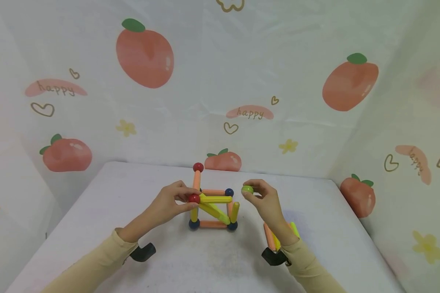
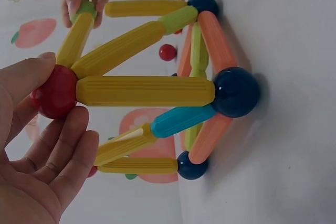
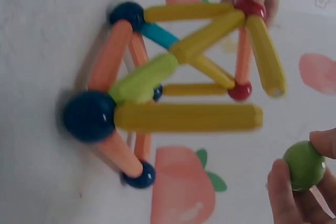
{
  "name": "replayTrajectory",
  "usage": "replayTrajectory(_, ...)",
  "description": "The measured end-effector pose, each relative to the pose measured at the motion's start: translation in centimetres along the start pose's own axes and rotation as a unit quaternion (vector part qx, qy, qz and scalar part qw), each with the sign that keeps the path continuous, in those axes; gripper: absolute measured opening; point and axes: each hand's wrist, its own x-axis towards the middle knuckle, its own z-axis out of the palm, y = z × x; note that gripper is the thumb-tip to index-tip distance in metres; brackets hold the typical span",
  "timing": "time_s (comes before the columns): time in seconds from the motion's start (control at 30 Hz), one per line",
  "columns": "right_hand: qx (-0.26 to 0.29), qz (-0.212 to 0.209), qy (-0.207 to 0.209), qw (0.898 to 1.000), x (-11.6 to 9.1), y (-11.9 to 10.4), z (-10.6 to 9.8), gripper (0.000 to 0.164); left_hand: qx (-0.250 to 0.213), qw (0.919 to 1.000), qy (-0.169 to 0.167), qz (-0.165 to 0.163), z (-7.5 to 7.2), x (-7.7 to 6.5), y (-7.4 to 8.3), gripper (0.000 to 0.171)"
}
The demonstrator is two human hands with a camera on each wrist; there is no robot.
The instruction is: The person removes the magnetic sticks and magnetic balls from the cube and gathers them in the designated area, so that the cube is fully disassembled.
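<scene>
A frame of ridged rods and balls stands on the table, with navy balls (image 1: 194, 224) and orange rods (image 1: 212, 224) along its base. My left hand (image 1: 176, 200) pinches the red ball (image 2: 54, 92) at its near upper left corner. From that ball a yellow rod (image 1: 216, 199) reaches right, its far end free. A diagonal of yellow and lime pieces (image 3: 144, 78) slopes down to the near right navy ball (image 3: 89, 116), where another yellow rod (image 3: 191, 117) stands up. Right of the frame, my right hand (image 1: 265, 199) holds a green ball (image 3: 304, 165) between thumb and fingers.
Several loose orange, yellow and lime rods (image 1: 269, 237) lie on the white table (image 1: 161, 268) beneath my right wrist. Another red ball (image 1: 198, 167) tops the frame's back left. A fruit-printed cloth (image 1: 205, 81) hangs behind the table.
</scene>
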Motion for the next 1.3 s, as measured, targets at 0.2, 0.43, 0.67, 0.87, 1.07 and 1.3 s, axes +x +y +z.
replayTrajectory(0.2, 0.016, 0.099, -0.005, 0.995, 2.8, 1.4, -3.5, 0.038, 0.004, 1.0, 0.001, -0.003, 0.0, 0.0, 0.0, 0.035)
replayTrajectory(0.43, 0.017, 0.127, -0.034, 0.991, 6.3, 5.9, -7.6, 0.045, 0.0, 0.9999, 0.001, -0.011, 0.0, -0.1, 0.0, 0.036)
replayTrajectory(0.67, -0.045, 0.15, -0.059, 0.986, 7.6, 9.1, -8.8, 0.048, 0.0, 1.0, 0.003, -0.009, 0.0, 0.0, -0.1, 0.036)
replayTrajectory(0.87, -0.047, 0.173, -0.054, 0.982, 7.8, 10.5, -9.1, 0.048, -0.003, 0.9999, 0.008, 0.006, 0.2, 0.0, -0.2, 0.037)
replayTrajectory(1.07, -0.069, 0.197, -0.063, 0.976, 8.2, 11.1, -9.2, 0.047, -0.001, 1.0, 0.007, -0.005, 0.1, -0.1, -0.3, 0.037)
replayTrajectory(1.3, -0.093, 0.229, -0.06, 0.967, 8.5, 11.8, -8.9, 0.044, -0.001, 1.0, 0.009, -0.001, 0.3, 0.0, -0.4, 0.036)
